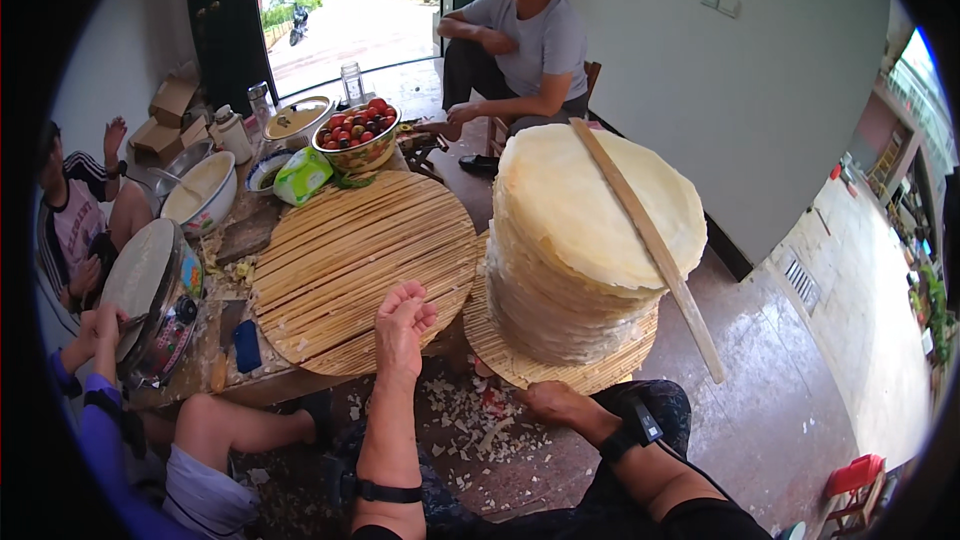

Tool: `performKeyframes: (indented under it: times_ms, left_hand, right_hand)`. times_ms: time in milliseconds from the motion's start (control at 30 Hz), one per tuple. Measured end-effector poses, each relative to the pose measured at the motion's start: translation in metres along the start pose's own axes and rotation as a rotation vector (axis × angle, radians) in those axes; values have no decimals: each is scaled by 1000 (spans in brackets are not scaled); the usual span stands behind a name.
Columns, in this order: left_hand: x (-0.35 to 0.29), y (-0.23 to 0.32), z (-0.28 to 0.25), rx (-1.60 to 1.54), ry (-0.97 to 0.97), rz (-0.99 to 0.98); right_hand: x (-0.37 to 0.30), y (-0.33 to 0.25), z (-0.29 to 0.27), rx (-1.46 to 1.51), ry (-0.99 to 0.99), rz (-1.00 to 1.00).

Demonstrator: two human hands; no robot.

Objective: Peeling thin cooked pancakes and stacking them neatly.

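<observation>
My left hand [404,328] is raised over the near edge of a round slatted mat [360,250], its fingers loosely bent and apart, holding nothing visible. On my right stands a tall stack of thin round pancakes [590,250], resting on a second round mat [490,340]. A long flat wooden stick [650,240] lies across the top of the stack, its near end jutting past the edge. Beside the near edge of that second mat, my right hand [557,403] is closed with curled fingers. What it holds, if anything, is hidden.
A co-worker's hands [97,325] are by a round griddle [140,280] at left. Behind are a batter bowl [200,195], a bowl of red fruit [357,145] and a green packet [302,176]. Another person [530,40] sits at the back. Scraps [485,425] litter the floor.
</observation>
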State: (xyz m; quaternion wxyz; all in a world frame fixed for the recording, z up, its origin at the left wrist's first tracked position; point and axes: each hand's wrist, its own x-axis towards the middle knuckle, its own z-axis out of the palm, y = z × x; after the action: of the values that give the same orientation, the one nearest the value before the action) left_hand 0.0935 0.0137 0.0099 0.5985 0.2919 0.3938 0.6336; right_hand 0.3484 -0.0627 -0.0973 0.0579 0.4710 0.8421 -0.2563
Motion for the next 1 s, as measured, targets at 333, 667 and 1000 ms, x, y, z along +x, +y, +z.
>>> performKeyframes:
  times_ms: [333, 667, 1000]
  left_hand:
    - [2, -4, -2, 22, -9, -11]
    - [-1, 0, -2, 14, -9, -12]
    - [-2, 2, -2, 31, 3, -7]
  right_hand:
    - [-8, -9, -11, 34, 112, -55]
    - [-2, -4, -4, 34, 42, -47]
    - [-101, -113, -126, -196, 748, -332]
